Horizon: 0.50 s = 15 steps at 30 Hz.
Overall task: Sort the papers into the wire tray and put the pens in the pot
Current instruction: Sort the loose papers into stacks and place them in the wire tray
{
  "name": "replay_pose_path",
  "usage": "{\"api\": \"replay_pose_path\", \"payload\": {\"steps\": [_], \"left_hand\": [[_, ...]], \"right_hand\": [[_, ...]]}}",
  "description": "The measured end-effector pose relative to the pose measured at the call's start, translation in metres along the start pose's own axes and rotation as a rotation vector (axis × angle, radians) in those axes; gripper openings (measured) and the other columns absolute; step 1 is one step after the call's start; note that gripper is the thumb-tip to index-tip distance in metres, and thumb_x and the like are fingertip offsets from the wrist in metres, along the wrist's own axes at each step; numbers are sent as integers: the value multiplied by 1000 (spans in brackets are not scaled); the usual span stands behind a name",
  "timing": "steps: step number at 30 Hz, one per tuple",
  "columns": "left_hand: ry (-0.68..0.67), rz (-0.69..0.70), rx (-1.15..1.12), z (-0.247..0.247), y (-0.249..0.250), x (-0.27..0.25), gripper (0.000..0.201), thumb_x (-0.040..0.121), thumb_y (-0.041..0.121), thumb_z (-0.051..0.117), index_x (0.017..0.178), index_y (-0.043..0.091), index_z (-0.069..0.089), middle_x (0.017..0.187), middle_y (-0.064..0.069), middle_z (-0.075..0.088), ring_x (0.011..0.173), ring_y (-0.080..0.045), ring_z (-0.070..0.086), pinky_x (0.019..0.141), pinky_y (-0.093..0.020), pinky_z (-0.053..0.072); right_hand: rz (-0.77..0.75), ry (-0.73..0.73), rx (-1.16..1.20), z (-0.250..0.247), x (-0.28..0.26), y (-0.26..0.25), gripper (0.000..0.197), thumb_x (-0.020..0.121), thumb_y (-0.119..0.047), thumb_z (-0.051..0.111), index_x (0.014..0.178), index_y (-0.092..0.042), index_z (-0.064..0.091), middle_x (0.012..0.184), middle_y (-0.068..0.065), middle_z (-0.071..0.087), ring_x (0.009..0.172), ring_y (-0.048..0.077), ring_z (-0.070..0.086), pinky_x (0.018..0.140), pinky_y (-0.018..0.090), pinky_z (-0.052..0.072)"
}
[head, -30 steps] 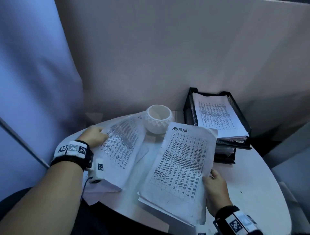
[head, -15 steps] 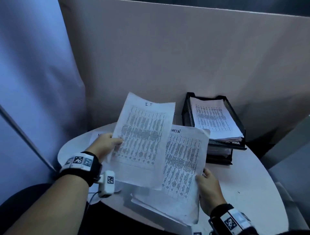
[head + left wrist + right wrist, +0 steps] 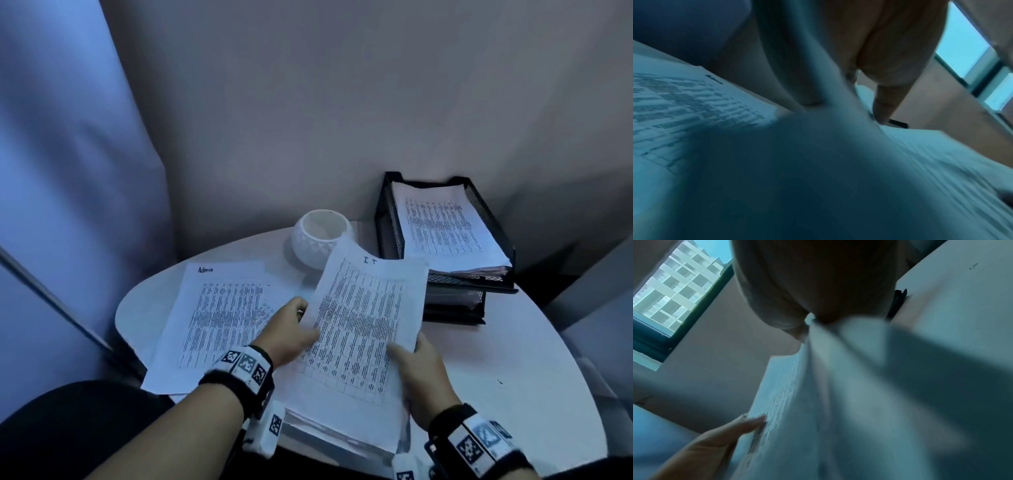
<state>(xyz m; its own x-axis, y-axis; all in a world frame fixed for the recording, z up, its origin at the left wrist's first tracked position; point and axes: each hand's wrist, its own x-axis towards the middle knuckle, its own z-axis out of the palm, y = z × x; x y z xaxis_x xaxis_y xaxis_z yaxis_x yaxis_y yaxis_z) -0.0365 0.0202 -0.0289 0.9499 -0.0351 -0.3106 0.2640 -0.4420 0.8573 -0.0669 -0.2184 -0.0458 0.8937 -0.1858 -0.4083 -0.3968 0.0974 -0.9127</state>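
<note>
on the round white table point(image 3: 496, 359) the sorting is midway by my read. both hands are on the sheet headed "it" point(image 3: 363, 318): the left hand point(image 3: 291, 329) pinches its left edge, thumb on top, and the right hand point(image 3: 421, 373) grips its lower right edge, thumb on the print. that sheet sits lifted atop the loose stack point(image 3: 342, 428) at the near edge of the table, its far end curling up in front of the pot.

over on the left, a sheet headed "admin" point(image 3: 219, 308) lies flat on the table, more paper under it, apart from the stack. so some papers look split off by heading but not filed.

back right, the black wire tray point(image 3: 387, 219) already carries a thick pile on its top tier, and paper shows in the tier below.

white pot point(image 3: 320, 236) stands between the admin sheet and the tray, and it looks empty inside. no pens in sight anywhere, so that half appears untouched. plenty left: the stack, both loose sheets, and the pens.
</note>
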Motion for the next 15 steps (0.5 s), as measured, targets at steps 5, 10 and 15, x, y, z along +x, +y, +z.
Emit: {"api": "replay_pose_path", "payload": {"steps": [5, 10, 15], "left_hand": [[330, -69, -214, -53, -26, 35, 17, 92, 6, 72, 102, 15, 60, 106, -16, 69, 84, -29, 68, 76, -37, 56], [606, -435, 127, -128, -105, 60, 25, 89, 12, 66, 111, 8, 76, 120, -19, 73, 105, -42, 68, 94, -44, 57], [592, -677, 289, -147, -139, 66, 76, 76, 31, 74, 147, 20, 49, 144, -23, 48, 118, -47, 59, 102, -50, 52]], "right_hand": [[6, 49, -86, 0, 6, 7, 20, 94, -1, 53, 105, -11, 67, 101, 23, 75, 93, 48, 72, 83, 67, 58], [-11, 40, -95, -5, 9, 11, 16, 90, -8, 57, 103, -14, 66, 102, 26, 73, 96, 52, 70, 81, 71, 56], [12, 57, -89, -12, 14, 15, 15, 96, -3, 55, 104, -10, 66, 103, 24, 74, 96, 49, 71, 85, 68, 56]]}}
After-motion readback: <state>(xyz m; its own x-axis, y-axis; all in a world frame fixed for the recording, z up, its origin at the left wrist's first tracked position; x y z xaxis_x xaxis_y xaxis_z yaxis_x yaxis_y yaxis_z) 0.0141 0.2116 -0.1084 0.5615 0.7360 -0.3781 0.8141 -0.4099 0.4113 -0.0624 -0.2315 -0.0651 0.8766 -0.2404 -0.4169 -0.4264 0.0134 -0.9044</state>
